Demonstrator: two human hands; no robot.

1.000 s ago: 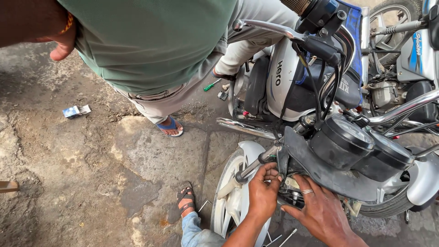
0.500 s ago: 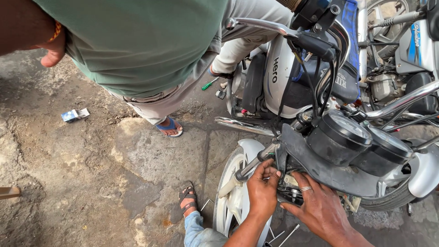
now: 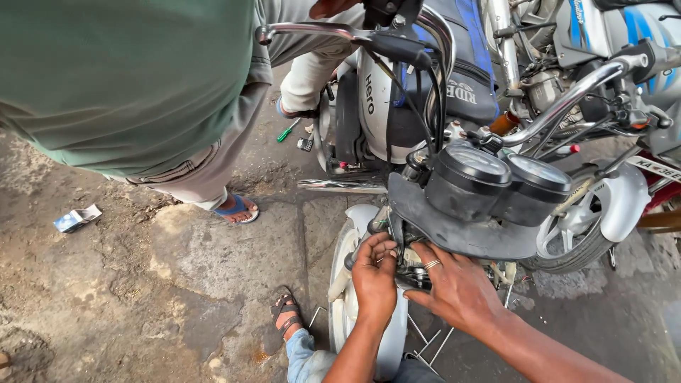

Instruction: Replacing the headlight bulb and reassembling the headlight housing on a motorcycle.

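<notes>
My left hand [image 3: 372, 276] and my right hand [image 3: 457, 287] are both at the front of a motorcycle, just under its black cowl [image 3: 454, 230] and twin round gauges [image 3: 500, 177]. The left hand's fingers curl into the gap behind the cowl, above the front wheel [image 3: 347, 298]; what they touch is hidden. My right hand, with a ring on one finger, lies flat with fingers spread against the parts and wiring below the cowl, its fingertips out of sight. The two thumbs nearly meet.
A person in a green shirt [image 3: 128, 78] and blue sandal [image 3: 237, 209] stands at left, holding the handlebar [image 3: 319, 32]. My sandalled foot [image 3: 287, 315] is by the wheel. A green screwdriver [image 3: 287, 130], a crumpled packet [image 3: 76, 218] and a second motorcycle [image 3: 610, 85] are around.
Both hands stay at the same spot under the cowl, the left fingers tucked a little deeper. The view has shifted, so the standing person fills more of the upper left.
</notes>
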